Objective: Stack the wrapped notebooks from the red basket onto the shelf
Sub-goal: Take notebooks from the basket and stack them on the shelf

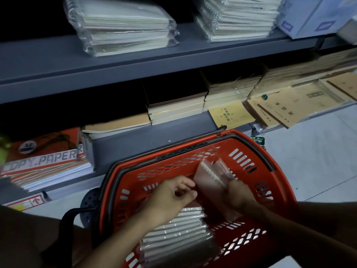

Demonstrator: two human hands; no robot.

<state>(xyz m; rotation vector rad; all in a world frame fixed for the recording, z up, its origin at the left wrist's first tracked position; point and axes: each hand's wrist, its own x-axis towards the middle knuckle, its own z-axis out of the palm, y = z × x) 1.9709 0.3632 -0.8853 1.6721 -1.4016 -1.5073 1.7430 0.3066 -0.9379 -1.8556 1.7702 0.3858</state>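
Note:
The red basket stands on the floor before the shelving. A row of wrapped spiral notebooks lies in its near left part. My right hand holds one wrapped notebook tilted up above the basket's middle; it is blurred. My left hand has curled fingers at that notebook's left edge, touching or pinching the wrap. On the grey upper shelf lie two stacks of wrapped notebooks, one at the left and one at the right.
The lower shelf holds copy paper packs, stacked pads and tan exercise books. White and blue boxes sit at the upper shelf's right end. Grey floor tiles lie right of the basket.

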